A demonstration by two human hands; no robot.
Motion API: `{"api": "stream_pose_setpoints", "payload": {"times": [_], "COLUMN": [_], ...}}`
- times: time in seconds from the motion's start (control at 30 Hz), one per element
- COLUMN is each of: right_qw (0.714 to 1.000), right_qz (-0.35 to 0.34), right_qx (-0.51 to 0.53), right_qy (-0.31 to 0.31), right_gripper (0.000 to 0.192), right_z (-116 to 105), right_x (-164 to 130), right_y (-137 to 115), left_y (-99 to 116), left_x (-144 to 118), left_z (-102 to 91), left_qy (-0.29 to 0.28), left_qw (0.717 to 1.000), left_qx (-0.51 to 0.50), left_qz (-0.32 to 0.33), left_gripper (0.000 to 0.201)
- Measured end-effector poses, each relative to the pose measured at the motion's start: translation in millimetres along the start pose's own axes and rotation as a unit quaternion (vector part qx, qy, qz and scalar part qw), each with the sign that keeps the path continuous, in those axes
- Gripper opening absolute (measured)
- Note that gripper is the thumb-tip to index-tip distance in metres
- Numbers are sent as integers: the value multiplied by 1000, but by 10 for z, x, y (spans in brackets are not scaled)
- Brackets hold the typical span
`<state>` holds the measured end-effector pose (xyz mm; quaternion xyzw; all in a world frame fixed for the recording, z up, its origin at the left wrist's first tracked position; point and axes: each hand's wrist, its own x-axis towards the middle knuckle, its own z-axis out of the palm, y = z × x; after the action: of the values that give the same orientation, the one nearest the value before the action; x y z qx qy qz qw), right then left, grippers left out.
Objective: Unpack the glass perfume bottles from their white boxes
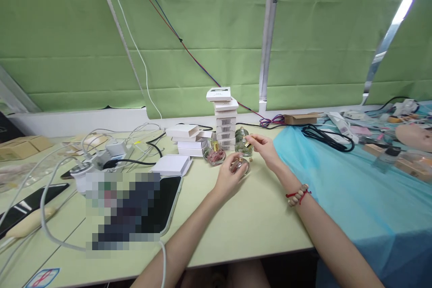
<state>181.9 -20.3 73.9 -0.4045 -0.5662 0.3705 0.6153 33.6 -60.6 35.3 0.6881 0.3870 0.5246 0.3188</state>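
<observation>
My left hand [227, 175] is closed around a small round glass bottle [240, 166] with a gold-coloured neck, low over the table. My right hand [265, 147], with a beaded bracelet on its wrist, is up and to the right of that bottle. Its thumb and fingers are pinched together; a gold tint shows at the tips, too small to name. Behind the fingertips stands a clear glass bottle [243, 147], partly hidden. Left of my left hand is another round bottle [216, 156] with pink contents and a gold top. A tiny gold-coloured piece [250, 159] lies near the held bottle.
A tall stack of small white boxes [225, 122] rises behind the bottles. More white boxes [171, 164] lie to the left, above a tablet-like device [171, 198]. Cables and a power strip [116, 147] crowd the left side. Blue sheeting [340, 189] covers the right side, under a black cable [329, 138].
</observation>
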Motion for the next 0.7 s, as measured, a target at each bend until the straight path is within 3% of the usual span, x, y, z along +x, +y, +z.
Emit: {"api": "stream_pose_setpoints", "payload": {"times": [0.17, 0.4, 0.47, 0.6, 0.67, 0.7], "right_qw": [994, 981, 955, 865, 856, 867], "right_qz": [-32, -48, -28, 77, 90, 70], "right_qx": [-104, -187, -295, -496, -509, -493], "right_qy": [11, -1, 8, -2, -12, -7], "right_gripper": [40, 38, 30, 13, 12, 16], "right_z": [-69, -123, -188, -305, -305, -283], "right_x": [37, 46, 41, 4, -14, -22], "right_y": [81, 161, 178, 219, 215, 200], "left_y": [84, 94, 94, 93, 80, 71], "left_x": [27, 18, 12, -2, -7, -7], "left_z": [-29, -47, -44, -27, -14, -6], "left_qy": [48, 48, 46, 23, 0, -9], "left_qw": [999, 998, 999, 997, 995, 995], "left_qx": [11, 19, 2, -64, -80, -81], "left_qz": [6, 24, 15, -34, -52, -55], "left_gripper": [20, 22, 23, 28, 31, 30]}}
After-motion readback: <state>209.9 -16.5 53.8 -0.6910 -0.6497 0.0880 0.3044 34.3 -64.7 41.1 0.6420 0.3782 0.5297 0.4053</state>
